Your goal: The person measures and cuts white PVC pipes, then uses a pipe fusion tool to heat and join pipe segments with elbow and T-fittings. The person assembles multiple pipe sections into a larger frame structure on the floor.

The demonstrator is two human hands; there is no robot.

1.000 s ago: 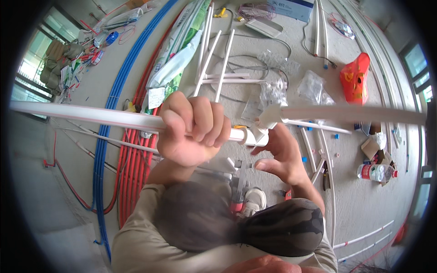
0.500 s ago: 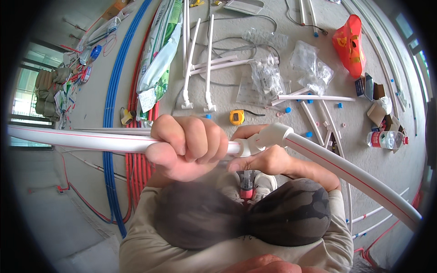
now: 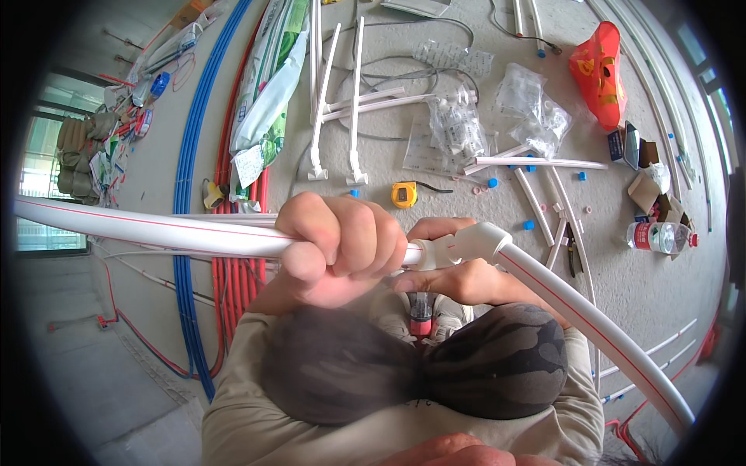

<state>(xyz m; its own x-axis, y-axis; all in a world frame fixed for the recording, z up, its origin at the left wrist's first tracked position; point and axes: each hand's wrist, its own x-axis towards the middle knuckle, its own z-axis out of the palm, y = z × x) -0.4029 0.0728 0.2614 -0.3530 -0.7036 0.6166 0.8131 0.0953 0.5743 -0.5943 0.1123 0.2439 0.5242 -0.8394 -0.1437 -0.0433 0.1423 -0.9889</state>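
My left hand (image 3: 342,245) is wrapped round a white plastic pipe (image 3: 155,233) with a thin red stripe, which runs off to the left. The end of this pipe meets a white elbow fitting (image 3: 483,241) just right of my left fist. Fingers and thumb of my right hand (image 3: 454,281) are closed round the near part of that fitting, hiding some of it. From the fitting's other side a second red-striped white pipe (image 3: 598,326) slopes down to the right. Both pipes are held above my lap.
A yellow tape measure (image 3: 404,195) lies on the floor ahead, near cut white pipes (image 3: 357,101) and clear plastic bags (image 3: 458,124). Blue pipes (image 3: 186,155) and red pipes (image 3: 233,295) run along the left. A water bottle (image 3: 659,238) and a red bag (image 3: 598,78) are at right.
Both hands and the fitting have shifted slightly right. The joined pipes have tilted, the left end rising and the right end dropping. Both grips stay closed.
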